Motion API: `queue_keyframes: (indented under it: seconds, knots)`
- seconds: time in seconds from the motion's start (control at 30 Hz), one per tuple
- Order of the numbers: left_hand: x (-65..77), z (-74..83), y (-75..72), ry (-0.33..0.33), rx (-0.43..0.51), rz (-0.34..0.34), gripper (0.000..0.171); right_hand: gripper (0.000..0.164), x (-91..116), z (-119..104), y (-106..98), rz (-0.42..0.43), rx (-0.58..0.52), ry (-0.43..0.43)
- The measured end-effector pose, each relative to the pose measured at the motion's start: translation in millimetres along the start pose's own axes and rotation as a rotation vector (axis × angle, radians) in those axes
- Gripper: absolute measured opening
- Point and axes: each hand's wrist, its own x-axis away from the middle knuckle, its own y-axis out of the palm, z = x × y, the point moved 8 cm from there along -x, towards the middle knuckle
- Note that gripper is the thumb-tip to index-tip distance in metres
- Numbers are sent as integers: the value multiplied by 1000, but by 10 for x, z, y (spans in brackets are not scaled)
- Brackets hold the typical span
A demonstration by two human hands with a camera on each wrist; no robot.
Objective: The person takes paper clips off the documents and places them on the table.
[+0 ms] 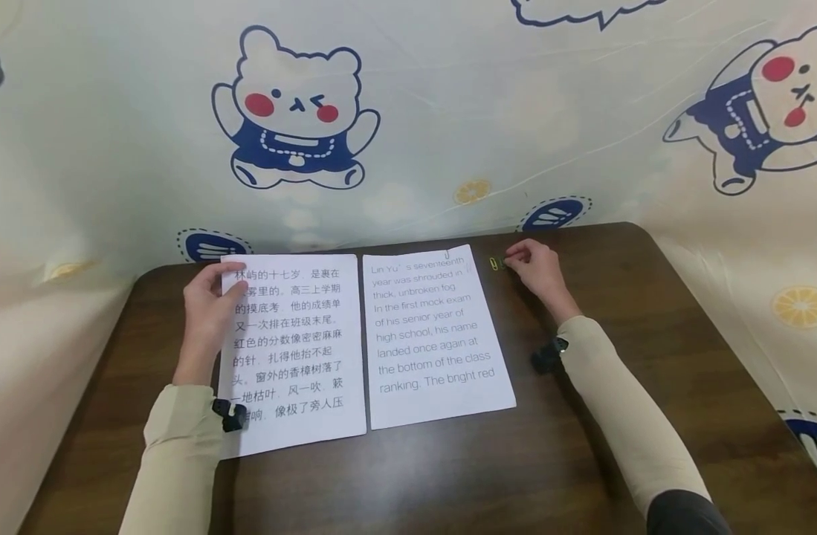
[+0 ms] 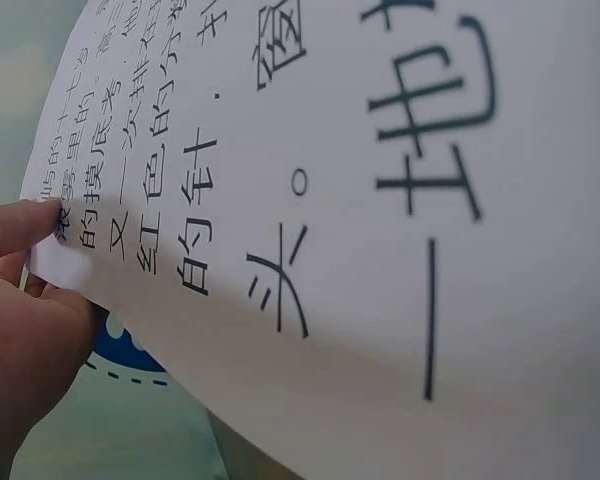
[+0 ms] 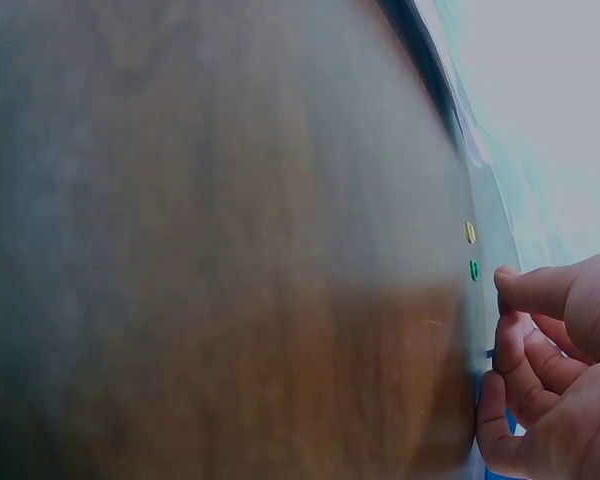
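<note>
At the upper left corner of a sheet with printed Chinese text (image 1: 294, 416), my left hand (image 1: 207, 312) pinches the paper between thumb and fingers. The left wrist view shows this sheet (image 2: 380, 300) lifted and curving near the hand (image 2: 30, 330). Near the table's far edge, my right hand (image 1: 538, 275) has its fingers bent beside a yellow paper clip (image 1: 493, 264) and a green paper clip (image 3: 474, 270). Its thumb and index finger are close together in the right wrist view; whether anything is between them I cannot tell.
A second sheet with English text (image 1: 435, 405) lies between the hands, a paper clip (image 1: 447, 254) on its top edge. Both sheets are over a brown wooden table (image 1: 435, 475). Behind it hangs a printed cloth (image 1: 435, 96) with cartoon bears.
</note>
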Motion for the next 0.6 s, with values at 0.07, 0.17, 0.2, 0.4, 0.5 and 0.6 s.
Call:
queue_keyframes:
  seconds: [0.07,0.17,0.2,0.4,0.5,0.6]
  knots:
    - [-18,0,16,-4,-5,-7,39,22,-6,16,-7,0,-13,14]
    - [-31,-2,36,-12,-11,-13,39,23,-7,36,-17,-6,-33,34]
    - [-35,-5,43,-15,-15,-15,39,23,-10,39,-18,-9,-41,38]
    - [-60,-16,78,-33,-25,-24,38,22,-24,58,-21,-17,-55,41]
    - [-66,-7,91,-41,-19,-28,38,22,-27,62,-27,-19,-54,36]
    - [-79,-5,117,-49,-25,-45,39,22,-28,72,-31,-20,-50,30]
